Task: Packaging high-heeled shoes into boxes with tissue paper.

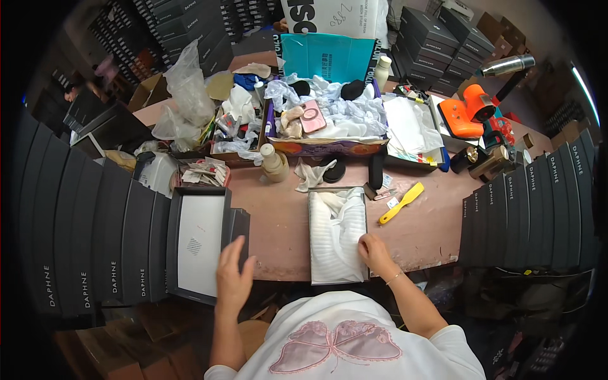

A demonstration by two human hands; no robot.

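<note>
On the table in front of me stands a dark shoebox (pixel 310 253), with white ribbed foam wrapping (pixel 345 218) and thin white paper inside; what it wraps is hidden. My right hand (pixel 375 255) is at the box's right side, its fingers curled together on the edge of the wrapping. Off to the left, my left hand (pixel 234 278) hangs in the air, fingers apart and holding nothing. Nearest to it lies a dark grey box lid (pixel 202 244), its white inside facing up, over another dark box (pixel 239 225).
Tall rows of dark shoeboxes flank me at left (pixel 82 221) and right (pixel 538 209). A yellow brush-like tool (pixel 402 204) lies right of the open box. Behind are a cream bottle (pixel 273 163), a carton of crumpled paper (pixel 323 147) with a pink phone (pixel 311 116), and an orange device (pixel 459 117).
</note>
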